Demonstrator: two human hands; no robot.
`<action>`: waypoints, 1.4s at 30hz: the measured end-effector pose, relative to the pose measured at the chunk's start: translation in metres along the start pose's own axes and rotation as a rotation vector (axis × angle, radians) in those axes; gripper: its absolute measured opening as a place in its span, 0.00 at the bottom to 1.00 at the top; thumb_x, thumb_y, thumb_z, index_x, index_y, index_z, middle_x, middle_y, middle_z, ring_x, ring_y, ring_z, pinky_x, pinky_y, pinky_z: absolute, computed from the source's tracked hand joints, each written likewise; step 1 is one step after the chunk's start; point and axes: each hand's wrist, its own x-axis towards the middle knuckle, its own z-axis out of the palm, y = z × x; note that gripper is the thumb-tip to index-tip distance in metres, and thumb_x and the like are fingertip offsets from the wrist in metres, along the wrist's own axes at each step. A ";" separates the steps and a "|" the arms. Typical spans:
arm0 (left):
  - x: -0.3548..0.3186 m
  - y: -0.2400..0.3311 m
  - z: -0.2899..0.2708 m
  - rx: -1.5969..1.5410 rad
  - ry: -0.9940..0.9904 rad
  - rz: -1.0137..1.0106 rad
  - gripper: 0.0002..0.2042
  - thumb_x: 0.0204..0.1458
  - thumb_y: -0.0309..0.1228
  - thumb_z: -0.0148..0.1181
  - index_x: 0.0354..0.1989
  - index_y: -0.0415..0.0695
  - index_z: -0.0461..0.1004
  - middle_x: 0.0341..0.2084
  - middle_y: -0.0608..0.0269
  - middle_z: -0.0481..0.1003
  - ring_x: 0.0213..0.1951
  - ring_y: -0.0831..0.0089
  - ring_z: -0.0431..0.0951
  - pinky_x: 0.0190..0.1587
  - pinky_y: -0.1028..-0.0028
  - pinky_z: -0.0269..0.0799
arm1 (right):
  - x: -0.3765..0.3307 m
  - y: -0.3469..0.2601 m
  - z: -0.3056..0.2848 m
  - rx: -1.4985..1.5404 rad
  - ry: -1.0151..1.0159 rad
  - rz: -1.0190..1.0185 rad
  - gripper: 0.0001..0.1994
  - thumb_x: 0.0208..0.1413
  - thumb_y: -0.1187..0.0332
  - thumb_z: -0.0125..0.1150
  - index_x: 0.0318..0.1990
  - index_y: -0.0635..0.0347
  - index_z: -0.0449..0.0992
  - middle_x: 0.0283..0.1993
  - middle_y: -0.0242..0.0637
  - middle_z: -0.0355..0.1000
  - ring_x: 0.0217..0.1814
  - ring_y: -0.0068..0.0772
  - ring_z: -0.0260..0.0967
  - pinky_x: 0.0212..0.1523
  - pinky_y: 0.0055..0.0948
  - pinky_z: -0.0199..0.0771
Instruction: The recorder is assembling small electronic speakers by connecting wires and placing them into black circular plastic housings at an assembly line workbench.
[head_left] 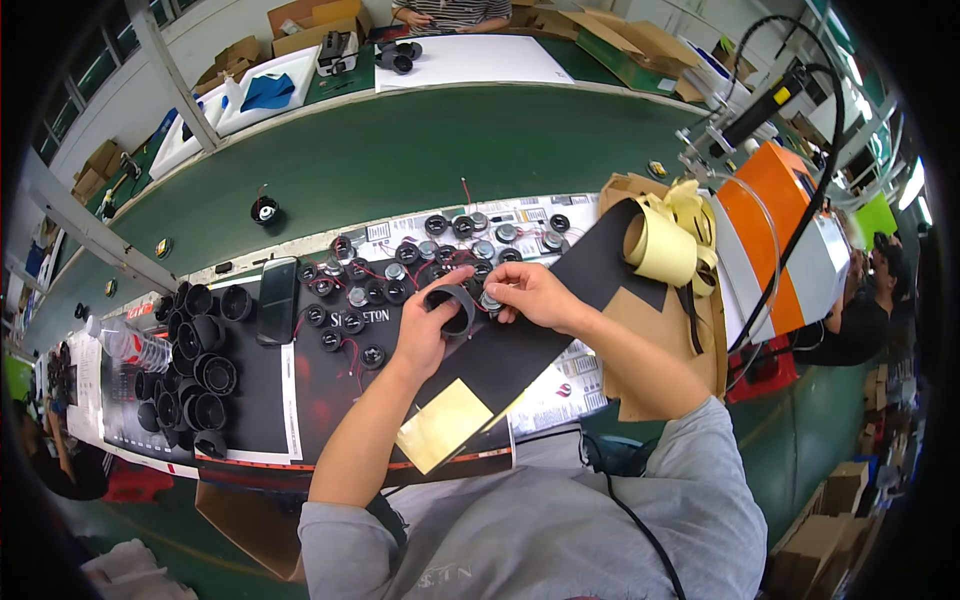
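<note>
My left hand (pixel 422 338) is closed around a black round plastic housing (pixel 461 318), its open side tilted toward my right hand. Between the fingertips of my right hand (pixel 538 294), just beside the housing, is a small round silver-and-black speaker (pixel 489 301). Where the two parts meet is partly hidden by my fingers. Beyond my hands, many similar small speakers (pixel 396 271) with thin red wires lie spread over the mat. To the left stands a cluster of black cup-shaped housings (pixel 215 372). A yellow paper sheet (pixel 446 424) rests by my left forearm.
A dark phone (pixel 278 302) and a clear plastic bottle (pixel 138 345) lie on the left. A cream tape roll (pixel 664 250) sits on cardboard at right, beside an orange-and-white machine (pixel 768 225). Behind runs a green conveyor belt (pixel 370 145); a person in stripes (pixel 455 14) sits across it.
</note>
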 end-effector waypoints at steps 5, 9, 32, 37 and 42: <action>-0.002 -0.010 -0.004 0.147 0.007 -0.103 0.13 0.58 0.21 0.52 0.51 0.38 0.75 0.39 0.65 0.78 0.37 0.79 0.78 0.39 0.79 0.75 | -0.027 0.027 -0.001 -0.777 0.287 -0.402 0.11 0.55 0.65 0.62 0.41 0.62 0.76 0.31 0.38 0.73 0.30 0.35 0.74 0.32 0.33 0.75; -0.004 -0.009 -0.002 0.156 0.013 -0.140 0.12 0.57 0.20 0.53 0.48 0.39 0.76 0.36 0.66 0.78 0.37 0.79 0.78 0.39 0.79 0.75 | -0.029 0.021 -0.006 -1.076 0.279 -0.527 0.11 0.52 0.64 0.64 0.37 0.62 0.77 0.33 0.43 0.73 0.34 0.45 0.73 0.35 0.39 0.74; 0.004 -0.005 -0.032 -0.566 -0.194 -0.205 0.23 0.63 0.45 0.35 0.59 0.46 0.66 0.40 0.59 0.75 0.29 0.68 0.75 0.22 0.73 0.69 | 0.000 -0.050 0.018 -0.215 0.101 -0.559 0.10 0.51 0.73 0.66 0.39 0.65 0.74 0.32 0.29 0.69 0.30 0.16 0.66 0.31 0.18 0.69; 0.000 0.008 -0.020 -0.511 -0.176 -0.194 0.25 0.60 0.51 0.35 0.54 0.46 0.69 0.29 0.65 0.73 0.21 0.74 0.69 0.19 0.75 0.58 | 0.000 -0.062 0.040 -0.541 0.087 -0.737 0.12 0.43 0.76 0.68 0.37 0.65 0.75 0.34 0.35 0.70 0.29 0.20 0.67 0.27 0.19 0.67; -0.004 0.003 -0.015 -0.392 -0.013 -0.171 0.25 0.60 0.52 0.35 0.50 0.47 0.71 0.31 0.67 0.74 0.22 0.79 0.69 0.18 0.79 0.57 | 0.007 -0.054 0.046 -0.665 0.068 -0.868 0.13 0.43 0.73 0.68 0.38 0.63 0.75 0.36 0.38 0.71 0.33 0.35 0.72 0.31 0.29 0.74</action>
